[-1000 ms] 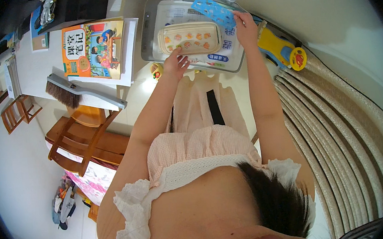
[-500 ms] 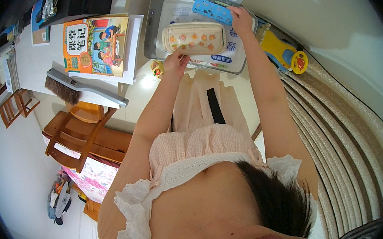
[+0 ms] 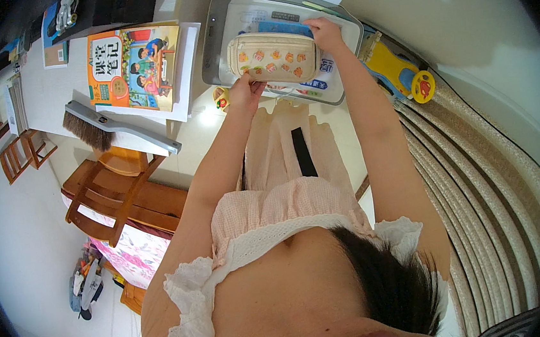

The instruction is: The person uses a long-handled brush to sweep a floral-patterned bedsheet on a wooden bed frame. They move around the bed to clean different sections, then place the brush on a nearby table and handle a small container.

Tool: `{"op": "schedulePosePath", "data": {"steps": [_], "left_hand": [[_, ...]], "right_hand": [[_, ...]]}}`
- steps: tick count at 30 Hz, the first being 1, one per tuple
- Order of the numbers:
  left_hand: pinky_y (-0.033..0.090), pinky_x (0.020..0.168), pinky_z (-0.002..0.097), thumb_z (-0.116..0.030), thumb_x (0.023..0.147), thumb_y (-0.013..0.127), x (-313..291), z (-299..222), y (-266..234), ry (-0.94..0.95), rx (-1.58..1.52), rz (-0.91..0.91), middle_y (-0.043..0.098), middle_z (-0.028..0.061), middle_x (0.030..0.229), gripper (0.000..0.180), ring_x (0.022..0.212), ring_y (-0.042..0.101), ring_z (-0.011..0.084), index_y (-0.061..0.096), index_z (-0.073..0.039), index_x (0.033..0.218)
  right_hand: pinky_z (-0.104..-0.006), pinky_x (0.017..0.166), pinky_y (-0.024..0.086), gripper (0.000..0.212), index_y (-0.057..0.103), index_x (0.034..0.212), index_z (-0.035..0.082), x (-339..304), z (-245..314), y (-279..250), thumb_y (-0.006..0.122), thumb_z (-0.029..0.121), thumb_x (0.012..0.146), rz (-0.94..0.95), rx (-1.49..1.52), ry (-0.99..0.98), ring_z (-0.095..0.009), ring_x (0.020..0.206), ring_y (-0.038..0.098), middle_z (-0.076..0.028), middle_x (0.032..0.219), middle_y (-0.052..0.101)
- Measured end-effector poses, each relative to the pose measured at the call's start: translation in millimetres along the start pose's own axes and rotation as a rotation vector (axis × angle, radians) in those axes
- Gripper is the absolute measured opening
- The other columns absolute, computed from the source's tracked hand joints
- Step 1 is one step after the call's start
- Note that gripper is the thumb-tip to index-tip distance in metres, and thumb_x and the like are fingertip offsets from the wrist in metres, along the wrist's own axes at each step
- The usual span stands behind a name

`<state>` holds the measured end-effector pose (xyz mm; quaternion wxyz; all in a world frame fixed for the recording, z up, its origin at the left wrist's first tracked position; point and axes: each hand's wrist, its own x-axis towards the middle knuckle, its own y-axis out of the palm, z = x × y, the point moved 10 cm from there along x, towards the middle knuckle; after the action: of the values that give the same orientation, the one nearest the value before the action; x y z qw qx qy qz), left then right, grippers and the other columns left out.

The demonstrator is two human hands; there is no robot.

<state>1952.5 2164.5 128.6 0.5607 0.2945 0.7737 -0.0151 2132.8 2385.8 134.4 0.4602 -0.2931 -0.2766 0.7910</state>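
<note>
A cream zip pencil case (image 3: pixel 273 57) with small orange prints is held over a grey-rimmed plastic bin (image 3: pixel 209 45). My left hand (image 3: pixel 248 91) pinches its near lower edge, fingers closed. At the case's far right corner, my right hand (image 3: pixel 326 34) is closed on the end of a flat blue strip (image 3: pixel 284 27). The strip runs along the far edge of the case, its lower part hidden by it; whether it is inside or behind, I cannot tell. White packages with blue print (image 3: pixel 326 65) lie beneath in the bin.
Left of the bin, a table (image 3: pixel 76 76) bears an orange-covered book (image 3: pixel 133 71) and a grey-handled brush (image 3: pixel 122 125). A wooden chair (image 3: pixel 109 202) stands below. To the right are a yellow and blue toy (image 3: pixel 396 67) and a rolled beige mat (image 3: pixel 475 170).
My right hand has moved left and slightly down with the blue strip, which now lies along the case's far edge, partly hidden. The case has tilted, showing more of its printed face.
</note>
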Motion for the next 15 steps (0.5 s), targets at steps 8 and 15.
{"op": "schedulePosePath", "data": {"steps": [8,15], "left_hand": [[0.048,0.086,0.0338,-0.014,0.085,0.053,-8,-3,1,-0.05,0.043,-0.011,0.051,0.0124,0.097,0.023,0.092,0.053,0.0215,0.049,-0.002,0.104],[0.046,0.069,0.0244,-0.02,0.081,0.064,0,11,2,-0.111,0.036,-0.06,0.05,0.0054,0.091,0.025,0.081,0.047,0.0148,0.054,-0.008,0.099]], "right_hand": [[-0.0425,0.087,0.042,0.029,0.062,0.107,0.014,-5,24,-56,0.055,0.015,0.079,-0.356,-0.301,0.079,-0.031,0.105,0.048,-0.01,0.112,0.054],[-0.0414,0.084,0.045,0.023,0.061,0.1,0.011,22,3,-53,0.048,0.014,0.081,-0.193,-0.653,-0.015,-0.029,0.1,0.051,-0.009,0.102,0.056]]}}
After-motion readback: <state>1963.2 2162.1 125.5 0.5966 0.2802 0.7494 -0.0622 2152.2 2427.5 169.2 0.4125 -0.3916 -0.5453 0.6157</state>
